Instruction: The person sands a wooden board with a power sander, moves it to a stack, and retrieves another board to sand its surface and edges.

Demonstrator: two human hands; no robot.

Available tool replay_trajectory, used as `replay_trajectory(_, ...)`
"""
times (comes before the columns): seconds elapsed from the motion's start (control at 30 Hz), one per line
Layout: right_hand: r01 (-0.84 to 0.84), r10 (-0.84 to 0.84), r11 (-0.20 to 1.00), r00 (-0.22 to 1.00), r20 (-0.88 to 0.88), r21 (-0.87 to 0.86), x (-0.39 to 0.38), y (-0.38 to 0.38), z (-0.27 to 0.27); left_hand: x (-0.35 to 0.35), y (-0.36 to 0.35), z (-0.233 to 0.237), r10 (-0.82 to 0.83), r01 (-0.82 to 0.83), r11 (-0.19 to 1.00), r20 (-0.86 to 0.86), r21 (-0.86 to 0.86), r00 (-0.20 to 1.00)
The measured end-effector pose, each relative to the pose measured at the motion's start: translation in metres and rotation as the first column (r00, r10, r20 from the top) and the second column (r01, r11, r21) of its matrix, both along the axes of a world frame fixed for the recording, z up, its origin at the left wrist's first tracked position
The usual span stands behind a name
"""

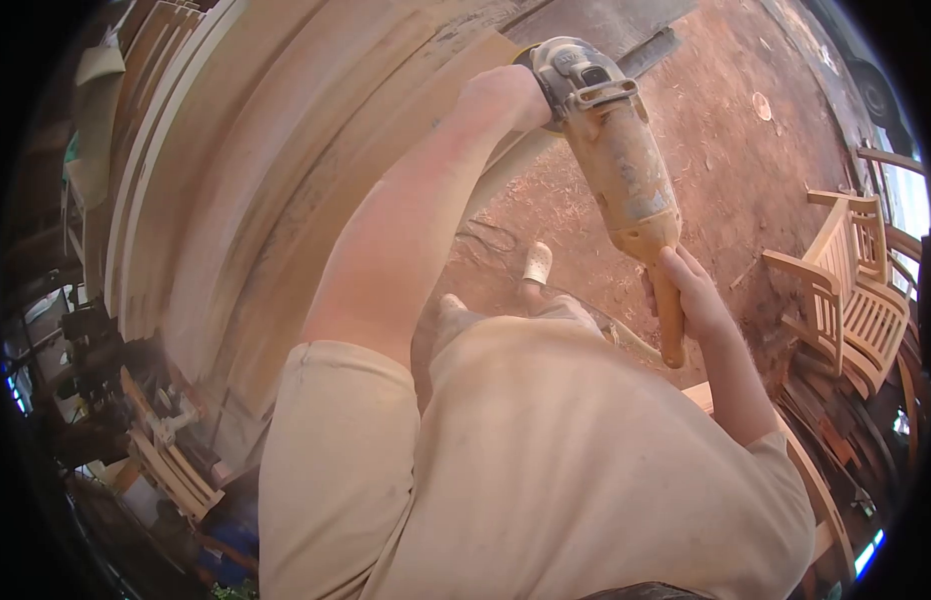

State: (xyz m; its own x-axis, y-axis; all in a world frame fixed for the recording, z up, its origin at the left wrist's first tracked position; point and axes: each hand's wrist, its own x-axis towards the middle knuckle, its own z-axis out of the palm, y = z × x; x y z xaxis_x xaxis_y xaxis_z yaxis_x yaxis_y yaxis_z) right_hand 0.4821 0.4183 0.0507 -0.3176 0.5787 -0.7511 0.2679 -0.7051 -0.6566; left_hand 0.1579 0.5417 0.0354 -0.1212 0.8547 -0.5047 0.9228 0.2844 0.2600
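Note:
A dusty angle grinder (621, 165) with a yellow rear handle spans between my two hands at the upper middle. My right hand (692, 290) is wrapped round its rear handle. My left hand (508, 97) is closed at the head end, beside the disc; its fingers are partly hidden, and it seems to hold the tool's front. Below the grinder head, the edge of a wooden board (516, 165) shows. Wide wooden planks (286, 150) lie to the left of the tool.
Wooden slatted chairs (836, 275) stand at the right on the reddish dirt floor (726, 150). Stacked timber (836, 430) lies below them. Wooden pieces (171, 460) and clutter are at the lower left. A cord (491, 235) lies near my feet.

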Motion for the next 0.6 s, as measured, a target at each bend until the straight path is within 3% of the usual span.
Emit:
replay_trajectory(0.1,0.009,-0.008,0.999,0.999,-0.043,0.032,-0.013,-0.002,-0.01,-0.004,0.006,0.0,0.019,-0.016,0.996,-0.034,0.092,0.999)
replay_trajectory(0.17,0.017,-0.016,1.0,0.999,-0.049,0.016,-0.025,-0.004,-0.017,-0.008,-0.001,-0.003,0.079,-0.056,0.964,-0.08,0.262,0.994)
replay_trajectory(0.23,0.062,-0.062,0.998,0.998,-0.022,-0.02,-0.028,-0.013,-0.016,-0.016,-0.013,-0.012,0.059,-0.05,0.962,-0.025,0.27,0.998)
replay_trajectory(0.27,0.008,-0.009,1.0,0.999,-0.047,-0.02,-0.024,-0.017,-0.021,-0.021,-0.026,-0.021,0.147,-0.139,0.948,-0.007,0.288,0.989)
replay_trajectory(0.4,-0.162,0.159,0.983,0.986,-0.048,-0.089,-0.021,-0.03,-0.034,-0.054,-0.092,-0.021,0.216,-0.216,0.974,0.019,0.069,0.976)
replay_trajectory(0.6,-0.222,0.224,0.973,0.974,0.019,-0.07,-0.086,-0.07,-0.014,-0.111,-0.245,-0.017,0.508,-0.519,0.854,0.154,0.04,0.848)
